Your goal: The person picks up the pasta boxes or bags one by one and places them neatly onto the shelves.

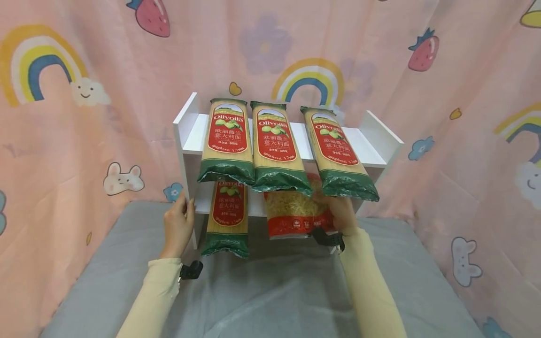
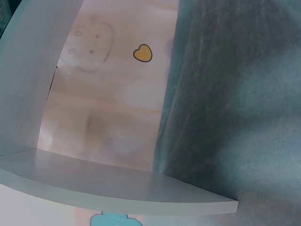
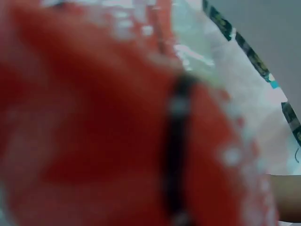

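Observation:
A white two-tier shelf [image 1: 374, 146] stands ahead of me. My left hand [image 1: 178, 223] holds the front edge of its left side panel [image 1: 189, 173]; the left wrist view shows white boards but no fingers. At the lower tier, my right hand [image 1: 340, 211] grips the right side of a red bag of short pasta [image 1: 291, 211], its fingers partly hidden by the packs above. The bag's front sticks out past the lower board. In the right wrist view, the blurred red bag [image 3: 108, 132] fills most of the picture, with part of a finger [image 3: 289, 197] at the right edge.
Three spaghetti packs [image 1: 275, 145] lie side by side on the top tier, overhanging its front. Another spaghetti pack [image 1: 228, 211] juts from the lower tier, left of the red bag. Grey cloth [image 1: 262, 300] covers the table, and a pink patterned curtain [image 1: 236, 51] hangs behind.

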A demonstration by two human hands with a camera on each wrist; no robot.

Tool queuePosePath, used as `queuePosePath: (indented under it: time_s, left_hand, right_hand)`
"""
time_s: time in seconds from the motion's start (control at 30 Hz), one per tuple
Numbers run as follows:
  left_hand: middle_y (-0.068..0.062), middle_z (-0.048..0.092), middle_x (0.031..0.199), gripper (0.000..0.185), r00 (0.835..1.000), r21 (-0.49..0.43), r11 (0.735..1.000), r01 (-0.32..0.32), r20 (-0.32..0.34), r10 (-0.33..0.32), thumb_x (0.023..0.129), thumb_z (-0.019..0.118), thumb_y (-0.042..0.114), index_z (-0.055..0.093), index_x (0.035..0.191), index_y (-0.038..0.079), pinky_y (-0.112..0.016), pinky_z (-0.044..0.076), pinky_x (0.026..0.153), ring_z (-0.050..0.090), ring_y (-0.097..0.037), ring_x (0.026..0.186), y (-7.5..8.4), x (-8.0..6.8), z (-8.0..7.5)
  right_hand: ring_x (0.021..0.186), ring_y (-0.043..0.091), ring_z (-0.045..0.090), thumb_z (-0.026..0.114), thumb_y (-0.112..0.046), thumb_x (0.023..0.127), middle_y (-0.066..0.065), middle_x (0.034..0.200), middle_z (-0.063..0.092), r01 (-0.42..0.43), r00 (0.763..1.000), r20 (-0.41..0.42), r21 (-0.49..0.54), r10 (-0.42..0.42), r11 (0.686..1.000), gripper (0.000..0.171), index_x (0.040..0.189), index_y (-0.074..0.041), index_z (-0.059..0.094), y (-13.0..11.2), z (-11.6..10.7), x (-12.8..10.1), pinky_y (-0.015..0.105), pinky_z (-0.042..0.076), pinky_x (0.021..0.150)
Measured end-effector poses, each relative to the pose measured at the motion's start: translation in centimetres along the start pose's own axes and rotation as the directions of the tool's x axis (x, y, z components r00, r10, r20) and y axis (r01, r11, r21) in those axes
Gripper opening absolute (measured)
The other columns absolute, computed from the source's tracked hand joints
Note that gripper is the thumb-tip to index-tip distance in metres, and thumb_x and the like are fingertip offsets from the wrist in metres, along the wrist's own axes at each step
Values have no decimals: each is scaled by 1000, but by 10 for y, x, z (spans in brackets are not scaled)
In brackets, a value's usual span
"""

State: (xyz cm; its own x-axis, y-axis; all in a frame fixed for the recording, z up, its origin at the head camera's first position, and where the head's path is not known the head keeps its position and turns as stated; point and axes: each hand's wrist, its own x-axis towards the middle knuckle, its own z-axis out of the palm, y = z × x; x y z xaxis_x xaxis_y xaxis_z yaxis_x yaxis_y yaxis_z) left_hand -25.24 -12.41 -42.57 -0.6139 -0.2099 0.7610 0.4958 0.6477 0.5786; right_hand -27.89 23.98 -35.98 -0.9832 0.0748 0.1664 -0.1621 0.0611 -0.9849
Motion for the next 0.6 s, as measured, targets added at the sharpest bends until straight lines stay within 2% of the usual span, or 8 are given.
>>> queuePosePath:
  time_s: [0.1, 0.2, 0.4, 0.47, 0.6]
  left_hand:
    - [-26, 63, 77, 7, 1000, -4, 1000, -2, -7, 2, 92, 56, -1, 55, 94, -7, -52, 52, 62, 65, -42, 74, 1, -1, 1]
    - [-28, 64, 80, 6, 1000, -2, 1000, 5, -10, -5, 91, 57, -3, 55, 95, -8, -52, 52, 63, 65, -43, 76, 2, 0, 0]
    - [-28, 64, 81, 5, 999, 2, 1000, 30, 12, -30, 91, 57, -3, 55, 94, -7, -52, 52, 64, 65, -43, 77, 3, 0, -1]
    - [-28, 64, 80, 5, 999, 4, 999, 32, 15, -32, 92, 57, -3, 55, 94, -7, -52, 52, 64, 65, -43, 76, 3, 0, -1]
    - [-27, 63, 78, 5, 999, 8, 999, 33, 20, -33, 92, 56, -2, 55, 94, -7, -52, 51, 63, 64, -42, 74, 4, 0, 0]
  right_hand:
    - [114, 17, 39, 66, 5, 83, 4, 127, 47, 54, 998, -12, -53, -54, 997, 60, 135, -9, 40, 2, -1, -3, 39, 28, 105]
    - [115, 18, 43, 70, -2, 83, 10, 131, 49, 86, 993, -61, -158, -97, 984, 61, 137, -6, 40, 3, 3, -6, 39, 32, 103]
    - [110, 28, 52, 71, -19, 85, 19, 122, 56, 35, 984, -148, -407, -104, 913, 53, 129, -4, 47, 7, 5, -17, 46, 40, 95]
    - [109, 30, 53, 70, -21, 86, 21, 120, 57, 33, 981, -157, -453, -116, 891, 51, 127, -2, 48, 7, 6, -21, 47, 41, 94]
    - [105, 31, 55, 69, -23, 87, 22, 115, 59, 42, 973, -178, -486, -146, 873, 46, 122, 1, 53, 8, 5, -28, 47, 43, 91]
